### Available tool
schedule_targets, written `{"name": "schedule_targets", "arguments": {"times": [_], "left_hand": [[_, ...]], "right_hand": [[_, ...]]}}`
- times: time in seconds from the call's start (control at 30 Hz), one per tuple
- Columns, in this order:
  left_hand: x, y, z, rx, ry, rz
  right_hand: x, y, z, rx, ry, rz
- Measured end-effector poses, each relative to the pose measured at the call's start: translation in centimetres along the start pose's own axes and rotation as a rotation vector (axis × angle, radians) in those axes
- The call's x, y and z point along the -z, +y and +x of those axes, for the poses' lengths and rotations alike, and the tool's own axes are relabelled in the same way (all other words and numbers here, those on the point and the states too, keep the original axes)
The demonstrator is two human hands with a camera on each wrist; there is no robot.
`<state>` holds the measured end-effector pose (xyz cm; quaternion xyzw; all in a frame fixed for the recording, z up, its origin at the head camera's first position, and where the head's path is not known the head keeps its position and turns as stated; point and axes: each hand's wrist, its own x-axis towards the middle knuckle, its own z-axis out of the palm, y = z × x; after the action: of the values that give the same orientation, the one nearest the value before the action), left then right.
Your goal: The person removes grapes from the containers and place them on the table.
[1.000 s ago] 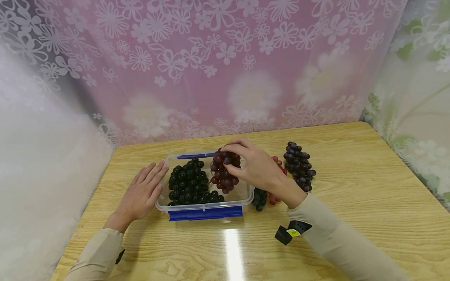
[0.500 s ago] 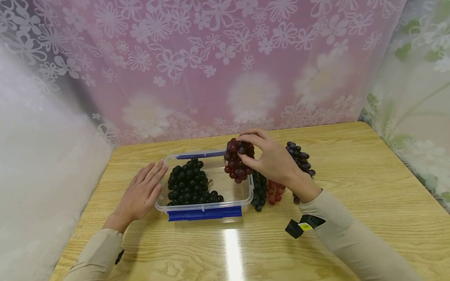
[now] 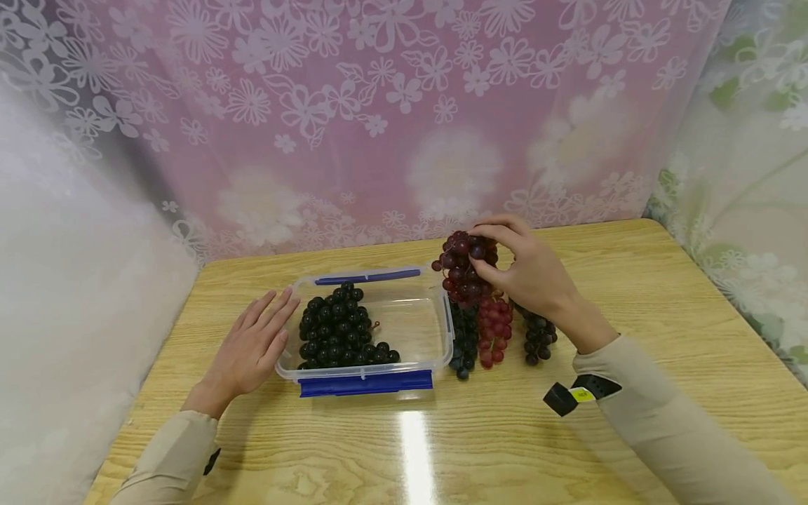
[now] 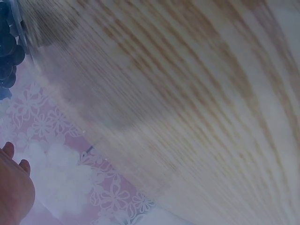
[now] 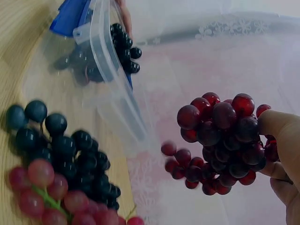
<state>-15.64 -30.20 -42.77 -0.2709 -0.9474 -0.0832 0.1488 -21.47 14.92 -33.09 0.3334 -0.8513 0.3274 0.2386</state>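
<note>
My right hand [image 3: 533,270] pinches a bunch of dark red grapes [image 3: 466,270] between thumb and fingers, held up past the right end of a clear plastic box [image 3: 413,315]. In the right wrist view the same dark red grapes [image 5: 225,140] hang from the thumb and fingers. My left hand [image 3: 252,347] lies with straight fingers against the box's left rim. Inside the box, on its left side, sits a bunch of black grapes [image 3: 334,326]. The left wrist view catches only part of the left hand [image 4: 14,192] and some grapes at the corner.
Right of the box lie a dark bluish bunch of grapes [image 3: 463,340], a bright red bunch [image 3: 495,330] and a dark purple bunch [image 3: 539,337], partly behind the right hand. A blue clip flap [image 3: 366,384] sticks out at the box's front. A floral curtain [image 3: 404,126] hangs behind the wooden table [image 3: 341,449].
My right hand has lifted the dark red grapes out of the box and carried them to the right, over its right rim. The left hand has stayed at the left rim.
</note>
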Motion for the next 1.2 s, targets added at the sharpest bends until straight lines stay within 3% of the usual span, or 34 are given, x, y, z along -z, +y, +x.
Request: {"name": "schedule_targets", "arguments": {"times": [0.57, 0.83, 1.2], "left_hand": [[-0.1, 0.0, -0.1, 0.009, 0.002, -0.025], [-0.1, -0.1, 0.0, 0.006, 0.013, -0.036], [-0.2, 0.0, 0.0, 0.006, 0.007, -0.039]], "right_hand": [[3.7, 4.2, -2.1, -0.103, 0.077, -0.106], [5.1, 6.3, -3.5, -0.065, 0.108, -0.158], [6.8, 8.2, -6.3, -0.081, 0.081, -0.173]]}}
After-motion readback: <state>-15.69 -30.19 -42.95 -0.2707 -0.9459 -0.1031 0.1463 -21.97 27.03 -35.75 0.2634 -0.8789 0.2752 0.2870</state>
